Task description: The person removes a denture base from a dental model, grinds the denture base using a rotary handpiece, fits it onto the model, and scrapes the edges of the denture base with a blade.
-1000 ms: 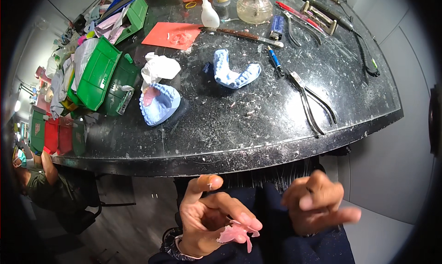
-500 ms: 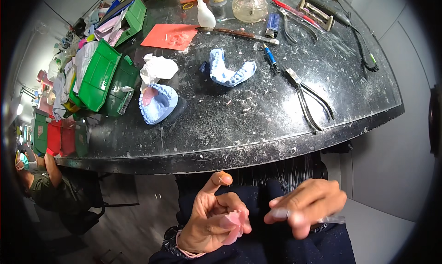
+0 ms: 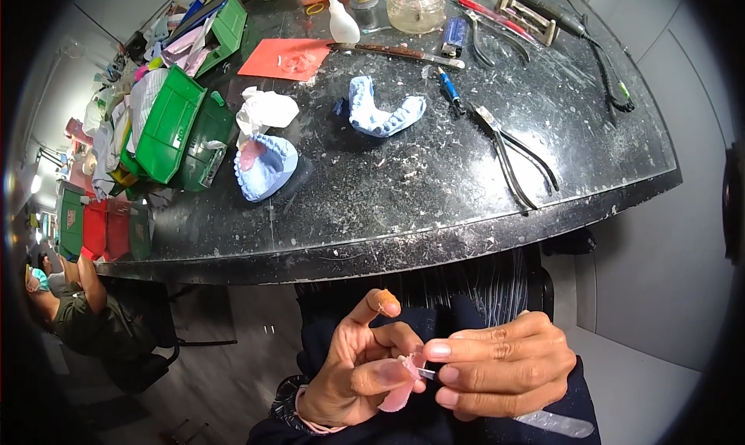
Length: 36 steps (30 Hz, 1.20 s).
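Note:
Over my lap, my left hand pinches a thin pink denture base between thumb and fingers. Its index finger is raised, with something orange on the tip. Closed round a slim tool, my right hand is just to the right of it. The tool's narrow pale tip meets the pink piece, and its flat, silvery end sticks out below the palm. The middle of the tool is hidden by the fingers. On the bench stand two blue dental casts, one U-shaped and one with a pink patch.
Pliers, a blue pen-like tool and a long wooden-handled knife lie on the black bench. Behind are a white squeeze bottle and a glass burner. Green bins stand left; a co-worker sits beyond.
My right hand has moved left and closed in on the pink denture base, bringing the tool's tip against it. My left hand stays nearly in place. The view has shifted slightly.

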Each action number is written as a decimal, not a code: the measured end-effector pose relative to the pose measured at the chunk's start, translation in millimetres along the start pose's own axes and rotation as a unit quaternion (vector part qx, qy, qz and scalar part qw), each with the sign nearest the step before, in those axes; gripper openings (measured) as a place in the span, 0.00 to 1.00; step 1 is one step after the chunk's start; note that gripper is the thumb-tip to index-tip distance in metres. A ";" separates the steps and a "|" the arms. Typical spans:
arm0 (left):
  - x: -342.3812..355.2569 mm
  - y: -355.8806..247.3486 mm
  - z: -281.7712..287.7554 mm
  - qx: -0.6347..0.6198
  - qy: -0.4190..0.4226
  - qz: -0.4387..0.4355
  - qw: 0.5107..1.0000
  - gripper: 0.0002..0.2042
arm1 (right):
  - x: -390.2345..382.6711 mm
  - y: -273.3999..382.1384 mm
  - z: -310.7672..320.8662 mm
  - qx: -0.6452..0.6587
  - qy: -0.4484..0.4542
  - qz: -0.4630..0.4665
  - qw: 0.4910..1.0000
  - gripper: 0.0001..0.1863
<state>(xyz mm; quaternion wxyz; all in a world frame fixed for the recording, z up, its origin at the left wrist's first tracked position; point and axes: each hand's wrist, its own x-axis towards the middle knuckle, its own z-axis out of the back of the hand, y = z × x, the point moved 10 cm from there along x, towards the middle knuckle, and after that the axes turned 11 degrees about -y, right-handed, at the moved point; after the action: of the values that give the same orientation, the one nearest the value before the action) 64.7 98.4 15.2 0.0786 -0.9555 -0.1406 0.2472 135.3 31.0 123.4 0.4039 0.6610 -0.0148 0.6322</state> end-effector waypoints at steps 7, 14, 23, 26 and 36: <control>-2.9 7.1 -4.9 -0.023 -0.004 0.029 0.999 0.26 | 2.3 14.4 3.8 -0.043 -0.008 0.094 0.995 0.08; -7.2 4.7 -8.1 -0.015 0.002 0.018 1.000 0.28 | 1.6 12.5 16.7 0.050 0.002 0.078 0.996 0.07; -9.2 6.3 -8.8 -0.036 0.013 0.016 0.999 0.27 | -1.8 13.1 3.6 0.005 -0.029 0.036 0.999 0.09; -9.7 8.5 -10.7 -0.029 0.040 0.022 0.999 0.27 | 0.6 13.4 3.9 0.003 -0.015 0.037 0.999 0.09; -9.1 12.7 -10.7 -0.016 0.040 0.023 0.999 0.27 | -0.4 10.8 10.4 -0.019 -0.058 -0.003 0.998 0.08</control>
<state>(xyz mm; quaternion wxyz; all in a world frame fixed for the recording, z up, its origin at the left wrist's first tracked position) 65.3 82.7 25.7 0.0630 -0.9688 -0.1191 0.2080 138.0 17.8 129.9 0.4164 0.6887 -0.0479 0.5916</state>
